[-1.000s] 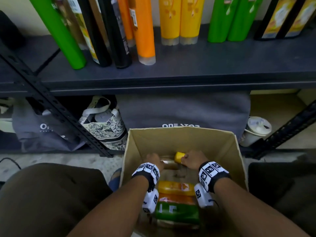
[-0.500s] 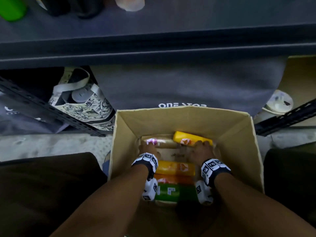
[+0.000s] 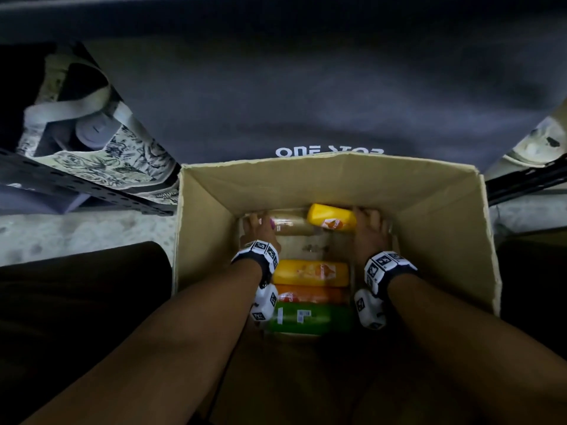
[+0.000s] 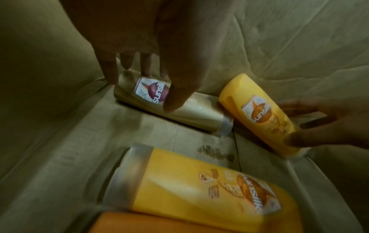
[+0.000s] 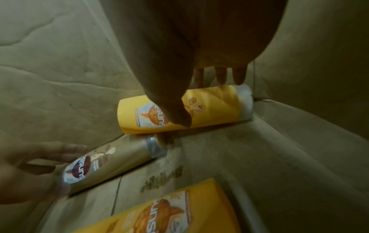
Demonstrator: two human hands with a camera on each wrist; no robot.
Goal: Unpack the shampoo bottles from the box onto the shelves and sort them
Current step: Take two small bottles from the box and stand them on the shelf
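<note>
The open cardboard box (image 3: 435, 228) holds several shampoo bottles lying flat. Against its far wall lie a beige bottle (image 3: 290, 223) (image 4: 191, 113) and a yellow bottle (image 3: 333, 220) (image 5: 215, 108), whose left end overlaps the beige one's cap. My left hand (image 3: 259, 227) (image 4: 151, 85) grips the beige bottle, fingers behind and thumb over the label. My right hand (image 3: 368, 223) (image 5: 201, 102) grips the yellow bottle near its clear cap the same way. Both bottles lie low against the box floor.
Nearer me in the box lie another yellow bottle (image 3: 310, 273), an orange one (image 3: 310, 295) and a green one (image 3: 306, 317). A grey bag (image 3: 306, 96) printed ONE STOP stands behind the box, a patterned tote (image 3: 101, 161) at the left, black shelf struts on both sides.
The view has tilted down, so the shelf with standing bottles is out of sight. Both hands went deeper into the box and apart, onto the outer ends of the beige and yellow bottles.
</note>
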